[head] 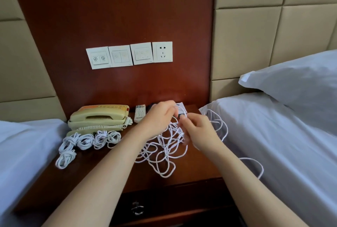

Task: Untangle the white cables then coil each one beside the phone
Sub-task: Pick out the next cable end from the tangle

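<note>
One cable strand (185, 111) btwn L hand (160, 117), R hand (198, 132) fingers (184, 123); prob. pinched.

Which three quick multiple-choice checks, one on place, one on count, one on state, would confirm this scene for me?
1. Where do the coils lie?
A. On a chair
B. On the nightstand, in front of the phone
C. In a box

2. How many wall plates are there?
A. Two
B. Four
C. Six

3. What state is the tangle in?
A. Loose, left hand and right hand pinching it
B. Coiled and untouched
C. Cut into pieces

Answers:
1 B, the coils sit by the phone's front edge.
2 B, three switch plates and one socket plate.
3 A, its loops sprawl uncoiled and both hands pinch strands.
</note>
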